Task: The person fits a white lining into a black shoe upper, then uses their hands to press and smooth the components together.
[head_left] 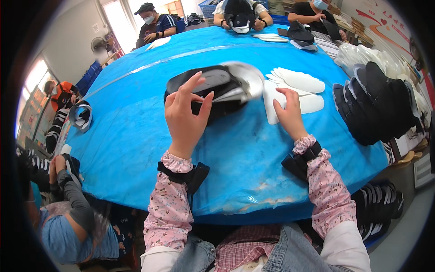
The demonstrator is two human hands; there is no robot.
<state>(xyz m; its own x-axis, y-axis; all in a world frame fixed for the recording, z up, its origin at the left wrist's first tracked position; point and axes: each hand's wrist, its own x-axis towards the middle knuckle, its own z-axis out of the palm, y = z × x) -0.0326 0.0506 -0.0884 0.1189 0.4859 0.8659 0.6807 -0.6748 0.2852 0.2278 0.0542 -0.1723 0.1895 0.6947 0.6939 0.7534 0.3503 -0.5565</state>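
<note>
My left hand [185,119] is raised over the middle of the table with its fingers apart. Just behind and beyond it is a black shoe upper [217,79] with a white end, its right part smeared by motion; whether the fingertips touch it is hard to see. My right hand [290,115] reaches over the left edge of a fanned pile of white insoles [301,80]. Its thumb and fingers are spread above one insole [270,102], and nothing shows gripped between them.
A blue sheet [149,122] covers the large table. Stacked black shoe uppers [374,106] stand at the right, by clear plastic bags [371,59]. Several people sit around the far and left sides. A grey-and-white rolled piece [80,116] stands on the left edge.
</note>
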